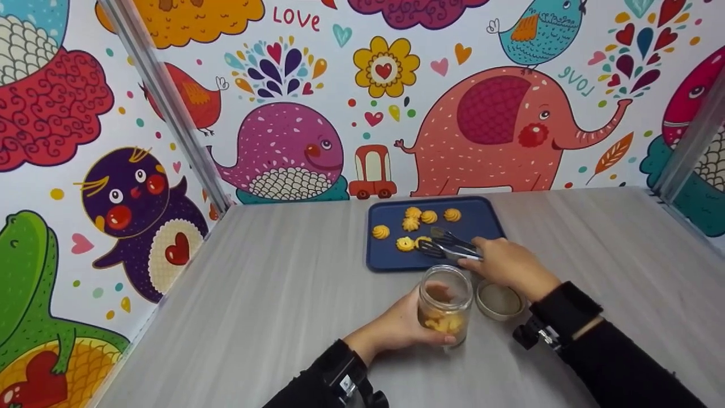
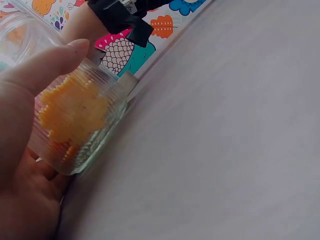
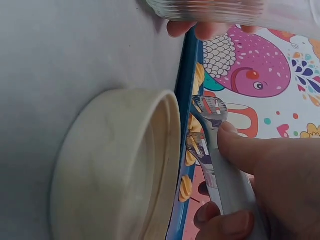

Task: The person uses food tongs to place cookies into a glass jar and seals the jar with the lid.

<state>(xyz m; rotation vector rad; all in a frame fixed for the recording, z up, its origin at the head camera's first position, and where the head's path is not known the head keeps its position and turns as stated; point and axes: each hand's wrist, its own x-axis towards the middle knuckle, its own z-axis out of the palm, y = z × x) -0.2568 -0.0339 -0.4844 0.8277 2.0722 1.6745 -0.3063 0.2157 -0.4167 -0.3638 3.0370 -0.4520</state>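
Glass jar (image 1: 446, 306) on table (image 1: 272, 294), gripped by left hand (image 1: 396, 327), few cookies already inside. Tongs (image 1: 450, 245) held by right hand (image 1: 507, 265) over blue tray (image 1: 487, 224); six cookies (image 1: 380, 232) left.

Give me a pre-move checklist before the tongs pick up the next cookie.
1. Jar steadied: ok, left hand grips it on the table.
2. Jar mouth open: ok, lid lies beside it.
3. Tongs held: ok, right hand grips them over the tray.
4. Cookies left on the tray: ok, several.
5. Tong tips around a cookie: cannot tell.
6. Room in the jar: ok, only the bottom is filled.
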